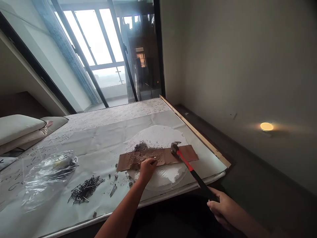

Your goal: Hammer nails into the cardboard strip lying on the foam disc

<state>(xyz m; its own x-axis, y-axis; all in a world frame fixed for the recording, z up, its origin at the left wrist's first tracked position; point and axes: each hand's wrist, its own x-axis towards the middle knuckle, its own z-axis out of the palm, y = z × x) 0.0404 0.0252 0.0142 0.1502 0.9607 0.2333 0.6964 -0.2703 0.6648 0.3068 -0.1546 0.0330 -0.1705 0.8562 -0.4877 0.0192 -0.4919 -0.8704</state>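
The hammer, red and black with a steel head, angles across the right side of a low platform in a room with a tall window at the far end and a plain wall to the right, where a spot of warm light falls. Pillows lie at the platform's left side. A paper sheet printed with dark lettering covers the platform, and a wooden strip runs along its right edge. On the sheet lies a white foam disc with ragged, broken patches. A pitted brown board lies across the disc and overhangs it on both sides. The hammer's head sits at the board's right part, touching it or just above it; the view does not settle which. The right hand wraps firmly around the black end of the handle, near the platform's front edge. The left hand rests over the board with its fingertips drawn narrowly together, holding something too small to tell. Left of that hand are a heap of nails and a clear plastic bag, with dark crumbs on the disc and grey bits scattered on the sheet.
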